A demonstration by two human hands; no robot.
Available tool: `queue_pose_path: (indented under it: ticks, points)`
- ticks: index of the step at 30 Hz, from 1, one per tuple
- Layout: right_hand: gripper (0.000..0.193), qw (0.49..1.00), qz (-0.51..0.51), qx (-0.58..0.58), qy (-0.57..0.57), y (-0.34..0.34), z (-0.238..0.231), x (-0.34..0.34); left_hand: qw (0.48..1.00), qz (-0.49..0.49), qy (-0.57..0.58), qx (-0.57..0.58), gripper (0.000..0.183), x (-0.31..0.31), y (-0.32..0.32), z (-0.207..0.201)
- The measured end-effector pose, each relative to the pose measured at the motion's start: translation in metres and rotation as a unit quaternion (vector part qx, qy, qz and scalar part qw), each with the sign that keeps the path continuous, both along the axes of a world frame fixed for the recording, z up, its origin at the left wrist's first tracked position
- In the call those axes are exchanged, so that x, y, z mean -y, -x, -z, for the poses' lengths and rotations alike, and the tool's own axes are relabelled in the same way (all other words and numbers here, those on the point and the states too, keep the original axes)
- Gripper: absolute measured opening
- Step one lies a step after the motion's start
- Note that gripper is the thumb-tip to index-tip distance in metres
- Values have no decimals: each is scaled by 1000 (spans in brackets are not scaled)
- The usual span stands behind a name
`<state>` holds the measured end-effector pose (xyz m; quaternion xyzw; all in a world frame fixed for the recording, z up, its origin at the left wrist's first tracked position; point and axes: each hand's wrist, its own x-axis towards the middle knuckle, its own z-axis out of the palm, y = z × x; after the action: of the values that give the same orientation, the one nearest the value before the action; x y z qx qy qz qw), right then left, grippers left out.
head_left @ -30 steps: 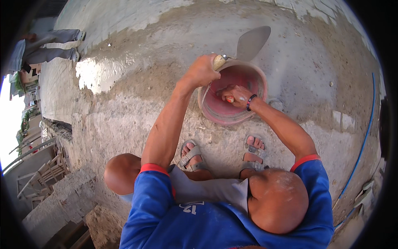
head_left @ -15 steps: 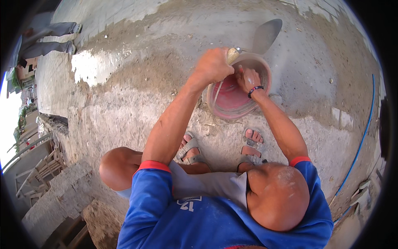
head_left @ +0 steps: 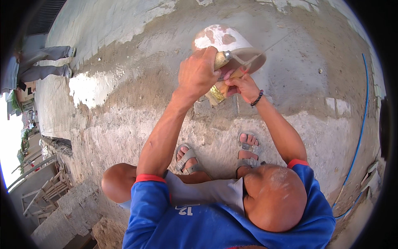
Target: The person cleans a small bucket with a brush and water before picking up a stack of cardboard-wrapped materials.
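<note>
Head view: our left hand [head_left: 199, 74] is closed round the wooden handle of the trowel [head_left: 222, 60], blade nearly edge-on. Our right hand [head_left: 245, 88] pinches what looks like a flat brush [head_left: 217, 94], just beside the bucket [head_left: 224, 37]. Bucket's in front of us, tipped over on wet grey ground [head_left: 290, 79], mouth angled right and toward us.

Progress: tipping done; we'd guess the bucket is mostly emptied, but its inside is largely hidden. Tools not yet put down. Can't tell what's left.

Versus half a second ago: bucket was mouth-up with our right hand inside; now it's over and that hand's out.
</note>
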<state>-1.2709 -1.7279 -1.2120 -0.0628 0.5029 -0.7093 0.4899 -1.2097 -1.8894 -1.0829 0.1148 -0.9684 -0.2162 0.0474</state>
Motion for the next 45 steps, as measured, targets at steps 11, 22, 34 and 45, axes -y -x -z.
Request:
queue_pose_path:
  ticks: [11,22,34,45]
  points:
    - [17,876,330,-234,263,107,-170,-154,957,-128,76,-251,26,59,-5,-8]
    - [14,791,318,-477,-213,197,-104,-208,959,-155,51,-233,19,57,-9,8]
    - [26,866,204,-354,-289,126,-52,-154,897,-248,-335,-148,26,56,-1,0]
    - [32,955,256,-139,-51,80,-14,-91,810,-243,-528,-74,31,43,-2,31]
